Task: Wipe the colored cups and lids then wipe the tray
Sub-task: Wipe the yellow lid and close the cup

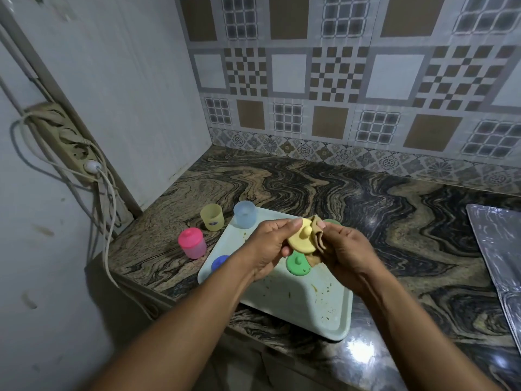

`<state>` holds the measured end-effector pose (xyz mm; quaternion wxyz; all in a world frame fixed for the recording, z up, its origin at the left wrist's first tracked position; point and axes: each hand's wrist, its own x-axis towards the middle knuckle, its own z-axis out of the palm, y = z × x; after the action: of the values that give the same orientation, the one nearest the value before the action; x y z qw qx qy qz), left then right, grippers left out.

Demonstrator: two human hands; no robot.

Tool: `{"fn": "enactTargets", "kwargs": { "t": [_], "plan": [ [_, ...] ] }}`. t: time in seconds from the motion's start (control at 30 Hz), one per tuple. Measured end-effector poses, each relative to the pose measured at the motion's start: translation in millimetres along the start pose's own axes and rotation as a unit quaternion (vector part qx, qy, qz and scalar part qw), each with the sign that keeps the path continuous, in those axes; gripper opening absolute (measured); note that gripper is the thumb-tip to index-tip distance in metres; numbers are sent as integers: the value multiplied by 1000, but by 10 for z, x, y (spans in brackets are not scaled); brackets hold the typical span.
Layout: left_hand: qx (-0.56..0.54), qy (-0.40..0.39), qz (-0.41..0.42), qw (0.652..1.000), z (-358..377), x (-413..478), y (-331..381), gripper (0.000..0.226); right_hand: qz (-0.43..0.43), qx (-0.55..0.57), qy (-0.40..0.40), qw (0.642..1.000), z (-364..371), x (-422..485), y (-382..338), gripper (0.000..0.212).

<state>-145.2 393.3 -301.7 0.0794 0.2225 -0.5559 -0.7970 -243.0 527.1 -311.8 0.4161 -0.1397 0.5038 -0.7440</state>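
Note:
My left hand (269, 244) holds a yellow lid (300, 239) above the pale green tray (310, 300). My right hand (342, 248) presses a small brown cloth (317, 230) against the lid's right side. On the tray lie a green lid (297, 265) and a blue lid (219, 262), partly hidden by my left wrist. A blue cup (244, 214) stands at the tray's far corner. A green cup (332, 221) is mostly hidden behind my right hand. Left of the tray, on the counter, stand a yellow cup (212, 217) and a pink cup (192, 242) with its lid on. The tray shows crumbs and stains.
The marbled counter (366, 198) runs to a tiled back wall. A metal sheet (499, 249) lies at the right edge. On the left wall hangs a power strip (67, 142) with white cables (108, 210) trailing down beside the counter's left end.

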Motion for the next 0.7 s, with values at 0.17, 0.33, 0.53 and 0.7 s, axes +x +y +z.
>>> {"fn": "enactTargets", "kwargs": {
  "t": [0.17, 0.33, 0.53, 0.7],
  "plan": [
    [-43, 80, 19, 996, 97, 41, -156, 25, -39, 95, 80, 991, 160, -86, 333, 23],
    [23, -65, -91, 993, -187, -158, 6, 24, 24, -93, -45, 994, -76, -97, -38, 24],
    [-117, 86, 39, 989, 135, -83, -145, 21, -128, -14, 145, 981, 256, -65, 410, 24],
    [-8, 20, -108, 994, -205, -207, -88, 23, -61, -78, 23, 995, 64, -85, 293, 20]
  ]
}}
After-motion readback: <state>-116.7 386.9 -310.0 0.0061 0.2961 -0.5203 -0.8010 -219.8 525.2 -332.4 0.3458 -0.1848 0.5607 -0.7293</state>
